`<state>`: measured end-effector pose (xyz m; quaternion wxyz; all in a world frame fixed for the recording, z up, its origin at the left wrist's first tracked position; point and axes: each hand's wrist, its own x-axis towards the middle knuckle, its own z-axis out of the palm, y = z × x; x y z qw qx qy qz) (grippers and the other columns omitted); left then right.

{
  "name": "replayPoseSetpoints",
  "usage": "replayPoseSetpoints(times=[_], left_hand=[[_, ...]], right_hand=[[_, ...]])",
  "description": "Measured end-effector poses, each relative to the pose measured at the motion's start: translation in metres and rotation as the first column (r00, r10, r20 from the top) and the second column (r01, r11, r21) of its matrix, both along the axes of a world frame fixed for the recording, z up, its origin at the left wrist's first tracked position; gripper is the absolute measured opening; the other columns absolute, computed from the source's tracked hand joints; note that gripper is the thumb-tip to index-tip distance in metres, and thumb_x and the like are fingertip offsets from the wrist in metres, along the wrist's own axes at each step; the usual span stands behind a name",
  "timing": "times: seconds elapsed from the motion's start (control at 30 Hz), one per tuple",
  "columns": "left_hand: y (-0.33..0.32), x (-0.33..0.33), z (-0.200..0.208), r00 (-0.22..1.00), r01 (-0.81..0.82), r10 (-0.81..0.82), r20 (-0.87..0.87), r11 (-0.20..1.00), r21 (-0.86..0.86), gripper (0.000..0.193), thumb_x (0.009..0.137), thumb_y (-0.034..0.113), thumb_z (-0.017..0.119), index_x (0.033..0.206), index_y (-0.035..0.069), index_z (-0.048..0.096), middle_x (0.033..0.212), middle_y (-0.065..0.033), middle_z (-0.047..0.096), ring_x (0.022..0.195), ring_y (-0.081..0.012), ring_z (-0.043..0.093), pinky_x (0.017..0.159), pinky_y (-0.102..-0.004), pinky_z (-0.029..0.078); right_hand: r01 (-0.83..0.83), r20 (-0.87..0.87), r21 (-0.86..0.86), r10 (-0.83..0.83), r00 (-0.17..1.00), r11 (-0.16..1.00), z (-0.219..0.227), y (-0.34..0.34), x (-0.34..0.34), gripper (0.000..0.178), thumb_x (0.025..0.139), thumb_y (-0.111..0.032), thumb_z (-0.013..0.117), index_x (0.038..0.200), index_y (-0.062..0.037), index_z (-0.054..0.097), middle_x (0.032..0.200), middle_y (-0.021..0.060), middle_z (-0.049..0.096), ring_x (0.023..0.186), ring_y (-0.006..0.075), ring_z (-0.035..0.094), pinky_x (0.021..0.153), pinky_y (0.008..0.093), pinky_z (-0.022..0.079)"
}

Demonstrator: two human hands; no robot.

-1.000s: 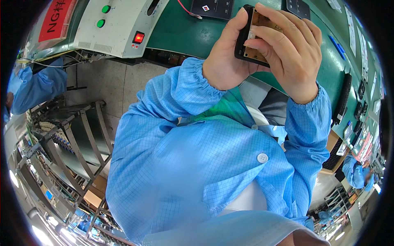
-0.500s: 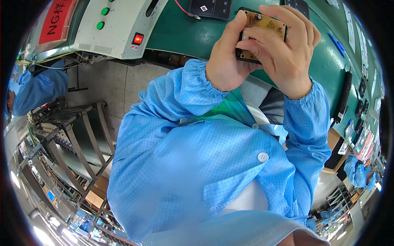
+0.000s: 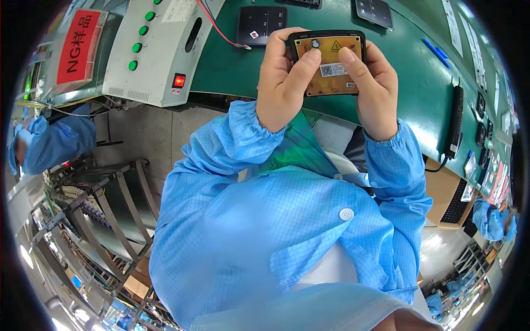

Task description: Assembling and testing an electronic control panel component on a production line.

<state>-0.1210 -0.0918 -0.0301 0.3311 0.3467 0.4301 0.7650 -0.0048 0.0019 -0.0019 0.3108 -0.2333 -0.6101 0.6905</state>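
Between my two hands I hold a yellow-brown circuit board set in a black panel housing, tilted up above the green bench. A white label, a warning triangle and a small round capacitor show on its face. My left hand grips its left side, thumb pressed on the board beside the capacitor. My right hand grips the right side, with its thumb on the board near the triangle. The other fingers of both hands wrap behind the housing and are partly hidden.
A black panel lies behind my left hand, by a red-and-black cable. Another black panel lies at the back. At left stands a grey box with green buttons. Blue pens and a black bar-shaped tool are at right.
My right hand has moved from across the board to its right side, uncovering the white label. Both thumbs now press on the board's face.
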Motion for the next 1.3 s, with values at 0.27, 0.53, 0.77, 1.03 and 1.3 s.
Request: replayPoseSetpoints(times=[0.27,0.53,0.77,1.03,1.3], left_hand=[[-0.006,-0.004,0.007,0.996,0.077,-0.078,-0.033,0.996,-0.036,0.036,0.094,0.014,0.055,0.126,0.005,0.041,0.104,-0.0082,0.058,0.095,-0.0106,0.056,0.083,-0.0256,0.048],[-0.007,-0.004,0.007,0.996,0.087,-0.089,-0.032,0.995,-0.054,0.036,0.092,0.012,0.057,0.124,0.003,0.044,0.103,-0.0093,0.06,0.092,-0.0109,0.059,0.08,-0.0245,0.05],[-0.003,-0.006,0.003,0.996,-0.068,0.068,-0.056,0.998,-0.001,0.035,0.092,0.011,0.058,0.123,0.004,0.043,0.098,-0.0079,0.06,0.082,-0.0093,0.059,0.068,-0.0223,0.05],[-0.01,-0.008,-0.006,0.991,-0.137,0.137,-0.004,0.985,-0.107,0.041,0.093,0.022,0.059,0.125,0.007,0.038,0.097,-0.0078,0.06,0.077,-0.009,0.058,0.057,-0.0209,0.048],[-0.03,-0.008,-0.014,0.977,-0.029,0.051,0.206,0.993,-0.111,0.046,0.093,0.02,0.06,0.128,0.008,0.034,0.102,-0.0106,0.059,0.083,-0.0121,0.058,0.061,-0.0248,0.049]], right_hand=[[0.019,0.015,0.049,-0.019,1.0,0.999,-0.003,0.0,0.002,0.027,0.09,-0.025,0.066,0.102,-0.0014,0.061,0.088,0.0016,0.064,0.078,0.005,0.058,0.067,0.0192,0.048],[0.014,-0.059,-0.016,-0.015,0.998,1.0,-0.004,-0.002,0.002,0.024,0.09,-0.019,0.066,0.104,-0.0004,0.06,0.09,0.002,0.064,0.08,0.006,0.058,0.071,0.0211,0.049],[0.002,0.026,-0.08,0.0,1.0,0.997,-0.014,-0.002,0.006,0.025,0.087,-0.014,0.068,0.106,0.0012,0.061,0.091,0.0061,0.066,0.074,0.0098,0.06,0.067,0.0224,0.049],[0.107,-0.023,-0.073,-0.109,0.994,0.992,-0.016,-0.018,-0.009,0.022,0.089,-0.013,0.065,0.105,0.0012,0.061,0.09,0.0069,0.066,0.071,0.0106,0.059,0.063,0.0225,0.047],[0.066,-0.017,0.152,-0.064,0.998,0.986,-0.019,-0.033,-0.006,0.023,0.089,-0.009,0.066,0.107,0.0036,0.06,0.095,0.0078,0.066,0.078,0.0107,0.06,0.068,0.0226,0.049]])
